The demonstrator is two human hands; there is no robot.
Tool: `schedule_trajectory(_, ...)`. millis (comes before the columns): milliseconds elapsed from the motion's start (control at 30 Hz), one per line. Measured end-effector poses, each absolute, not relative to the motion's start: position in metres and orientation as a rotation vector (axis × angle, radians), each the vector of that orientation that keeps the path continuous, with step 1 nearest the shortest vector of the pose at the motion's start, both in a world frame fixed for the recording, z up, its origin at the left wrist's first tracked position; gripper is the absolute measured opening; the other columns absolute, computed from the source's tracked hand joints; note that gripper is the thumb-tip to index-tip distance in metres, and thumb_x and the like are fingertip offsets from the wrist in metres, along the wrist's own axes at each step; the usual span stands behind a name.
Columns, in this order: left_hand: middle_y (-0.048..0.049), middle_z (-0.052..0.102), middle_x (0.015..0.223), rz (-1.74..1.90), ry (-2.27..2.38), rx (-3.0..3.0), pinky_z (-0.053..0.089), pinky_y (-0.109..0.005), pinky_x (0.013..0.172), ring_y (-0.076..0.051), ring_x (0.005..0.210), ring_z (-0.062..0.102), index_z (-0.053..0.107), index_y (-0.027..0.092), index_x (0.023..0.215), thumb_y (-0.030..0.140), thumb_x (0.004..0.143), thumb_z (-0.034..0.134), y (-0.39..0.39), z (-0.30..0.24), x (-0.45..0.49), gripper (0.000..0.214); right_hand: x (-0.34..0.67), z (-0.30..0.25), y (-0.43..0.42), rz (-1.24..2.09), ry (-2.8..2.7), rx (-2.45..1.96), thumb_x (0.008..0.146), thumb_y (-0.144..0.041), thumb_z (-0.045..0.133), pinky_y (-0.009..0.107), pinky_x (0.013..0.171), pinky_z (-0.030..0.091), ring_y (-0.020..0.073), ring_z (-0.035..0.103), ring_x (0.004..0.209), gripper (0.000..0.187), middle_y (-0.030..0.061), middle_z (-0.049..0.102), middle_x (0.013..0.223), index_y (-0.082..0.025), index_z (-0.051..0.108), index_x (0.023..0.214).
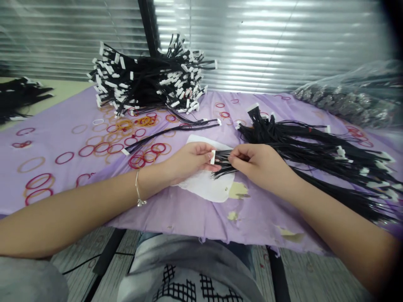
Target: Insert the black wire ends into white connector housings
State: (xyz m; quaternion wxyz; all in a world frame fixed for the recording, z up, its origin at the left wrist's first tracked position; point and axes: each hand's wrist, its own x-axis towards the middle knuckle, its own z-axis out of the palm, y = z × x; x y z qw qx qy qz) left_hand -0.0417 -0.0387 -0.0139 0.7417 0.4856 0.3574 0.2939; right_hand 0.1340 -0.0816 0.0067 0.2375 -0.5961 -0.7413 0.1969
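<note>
Between thumb and fingers, my left hand [195,158] pinches a small white connector [213,157] with black wires running out of its right side. My right hand [256,161] is closed on the black wires [223,153] just right of that connector. Loose wire ends with bare metal tips [217,174] hang below, close to my left fingertips. Under both hands lies a white sheet [204,188] on the purple cloth [176,209]. To the right, a bundle of black wires with white connectors [292,134] stretches away past my right forearm.
A big heap of black wire harnesses [147,79] stands at the back left. Red and yellow rubber bands [102,147] lie scattered over the left side. One separate harness [170,133] rests ahead of my left hand. A clear plastic bag [346,98] sits at the far right, by window blinds.
</note>
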Motion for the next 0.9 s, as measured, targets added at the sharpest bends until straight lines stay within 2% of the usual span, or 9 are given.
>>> schedule_trajectory(200, -0.0041, 0.062, 0.079, 0.624, 0.727, 1.063, 0.051, -0.021, 0.071, -0.009, 0.068, 0.065, 0.056, 0.007, 0.084, 0.004, 0.085, 0.044, -0.0367, -0.0152, -0.0430, 0.013, 0.1327, 0.0076, -0.0804, 0.529, -2.040, -1.636, 0.077, -0.023, 0.050, 0.021, 0.047, 0.027, 0.0064, 0.038, 0.046, 0.017, -0.0028, 0.049, 0.051, -0.015, 0.060, 0.065)
schedule_trajectory(400, -0.0060, 0.062, 0.083, 0.628, 0.750, 1.075, 0.051, -0.022, 0.072, -0.010, 0.068, 0.064, 0.056, 0.006, 0.084, 0.005, 0.085, 0.046, -0.0355, -0.0153, -0.0439, 0.011, 0.1312, 0.0082, -0.0821, 0.506, -2.035, -1.651, 0.078, -0.023, 0.050, 0.022, 0.046, 0.025, 0.0064, 0.037, 0.044, 0.018, -0.0025, 0.049, 0.051, -0.015, 0.060, 0.065)
schedule_trajectory(733, -0.0044, 0.064, 0.078, 0.630, 0.734, 1.046, 0.052, -0.022, 0.072, -0.011, 0.069, 0.066, 0.058, 0.008, 0.083, 0.005, 0.085, 0.046, -0.0351, -0.0173, -0.0428, 0.012, 0.1287, 0.0055, -0.0854, 0.461, -2.048, -1.647, 0.079, -0.023, 0.049, 0.022, 0.048, 0.026, 0.0065, 0.041, 0.046, 0.016, -0.0017, 0.054, 0.055, -0.015, 0.059, 0.069)
schedule_trajectory(900, -0.0039, 0.064, 0.077, 0.625, 0.735, 1.046, 0.052, -0.021, 0.072, -0.010, 0.067, 0.065, 0.058, 0.008, 0.082, 0.004, 0.085, 0.046, -0.0358, -0.0151, -0.0434, 0.012, 0.1286, 0.0056, -0.0864, 0.487, -2.047, -1.652, 0.080, -0.025, 0.048, 0.022, 0.047, 0.025, 0.0056, 0.036, 0.044, 0.019, -0.0028, 0.049, 0.051, -0.015, 0.058, 0.067)
